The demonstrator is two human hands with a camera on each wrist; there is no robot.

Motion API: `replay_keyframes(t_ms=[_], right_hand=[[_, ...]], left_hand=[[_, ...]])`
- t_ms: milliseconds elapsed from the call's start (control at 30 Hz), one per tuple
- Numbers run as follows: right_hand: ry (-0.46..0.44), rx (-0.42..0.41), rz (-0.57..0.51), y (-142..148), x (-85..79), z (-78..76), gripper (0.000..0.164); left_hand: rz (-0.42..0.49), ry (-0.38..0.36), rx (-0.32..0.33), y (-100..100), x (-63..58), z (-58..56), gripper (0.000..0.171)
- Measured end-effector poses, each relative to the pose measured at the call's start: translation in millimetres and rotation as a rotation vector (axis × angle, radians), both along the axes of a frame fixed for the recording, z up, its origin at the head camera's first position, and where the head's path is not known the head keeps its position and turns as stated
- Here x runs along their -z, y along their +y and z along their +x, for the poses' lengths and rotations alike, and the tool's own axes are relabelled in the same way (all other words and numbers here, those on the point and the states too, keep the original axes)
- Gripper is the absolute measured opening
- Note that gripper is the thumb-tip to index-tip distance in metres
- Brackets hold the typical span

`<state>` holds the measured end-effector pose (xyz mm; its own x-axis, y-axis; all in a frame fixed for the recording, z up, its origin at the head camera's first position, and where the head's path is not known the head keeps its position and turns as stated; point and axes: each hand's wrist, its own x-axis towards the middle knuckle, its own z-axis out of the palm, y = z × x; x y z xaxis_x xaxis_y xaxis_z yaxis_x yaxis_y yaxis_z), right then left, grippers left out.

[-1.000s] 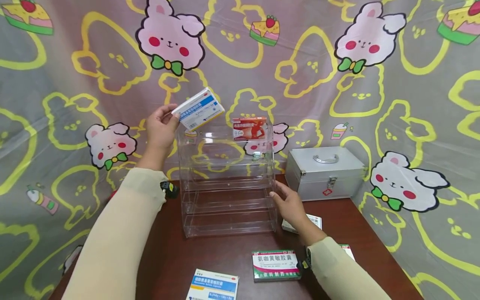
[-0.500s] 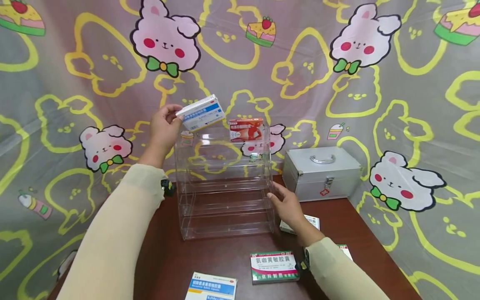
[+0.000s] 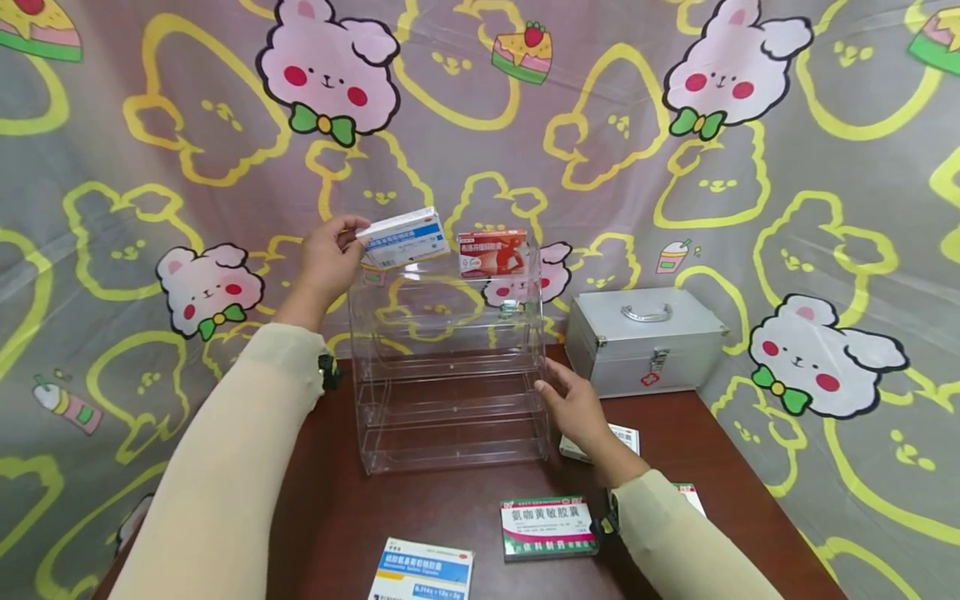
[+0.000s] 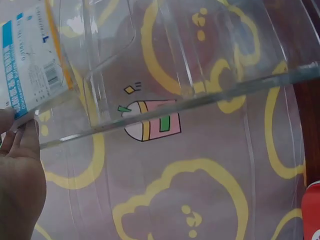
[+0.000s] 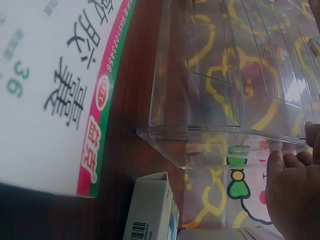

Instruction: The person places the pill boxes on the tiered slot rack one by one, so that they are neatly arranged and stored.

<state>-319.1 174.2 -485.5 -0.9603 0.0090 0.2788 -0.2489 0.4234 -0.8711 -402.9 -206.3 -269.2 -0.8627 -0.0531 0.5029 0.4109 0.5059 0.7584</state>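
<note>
My left hand (image 3: 327,260) grips a white-and-blue medicine box (image 3: 408,242) by its left end, thumb in front. Tilted, the box overlaps the top left tier of a clear tiered display rack (image 3: 457,459). A red-and-white medicine box (image 3: 492,255) stands upright at the right of that top tier. Low on the rack's right side, my right hand (image 3: 581,414) holds the edge, the thumb toward the front and the fingers along the outer side. The left wrist view shows the held medicine box (image 4: 35,60) beside the rack's clear side panel (image 4: 180,106).
A green-and-white medicine box (image 3: 550,527) and another white-and-blue box (image 3: 423,572) lie on the brown table (image 3: 330,517) in front. A small white box (image 3: 626,439) and a partly hidden one sit by the right forearm. A silver case (image 3: 645,346) stands behind right.
My left hand has lowered the white-and-blue medicine box toward the rack's top tier, and the box has tipped flatter. My right hand stays at the rack's side.
</note>
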Motion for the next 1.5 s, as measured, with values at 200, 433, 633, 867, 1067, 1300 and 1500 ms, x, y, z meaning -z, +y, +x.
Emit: replay_keyframes(t_ms=[200,433,633,867,1067,1300,1500], right_hand=[[0.011,-0.004,0.0,-1.2,-1.2,-0.9,0.054],[0.008,-0.01,-0.008,-1.9,-1.0,0.0,0.054],[0.004,-0.013,-0.015,-2.8,0.1,0.8,0.054],[0.002,-0.009,-0.014,-4.2,-0.5,1.4,0.054],[0.004,-0.009,-0.017,-4.9,-0.1,1.0,0.053],[0.011,0.003,-0.008,-2.4,1.8,0.5,0.053],[0.016,-0.01,-0.009,1.5,3.6,1.2,0.053]], left_hand=[[-0.155,-0.006,-0.027,0.4,-1.4,-0.3,0.031],[-0.192,-0.116,-0.036,3.1,-5.1,1.7,0.037],[-0.185,-0.15,-0.048,2.7,-5.8,4.6,0.038],[-0.159,-0.143,-0.052,0.1,-5.1,6.0,0.042],[-0.038,-0.13,-0.005,-5.2,-1.2,7.8,0.046],[0.06,-0.028,0.03,-15.3,14.3,13.6,0.046],[0.192,0.071,-0.055,-25.7,41.0,29.5,0.039]])
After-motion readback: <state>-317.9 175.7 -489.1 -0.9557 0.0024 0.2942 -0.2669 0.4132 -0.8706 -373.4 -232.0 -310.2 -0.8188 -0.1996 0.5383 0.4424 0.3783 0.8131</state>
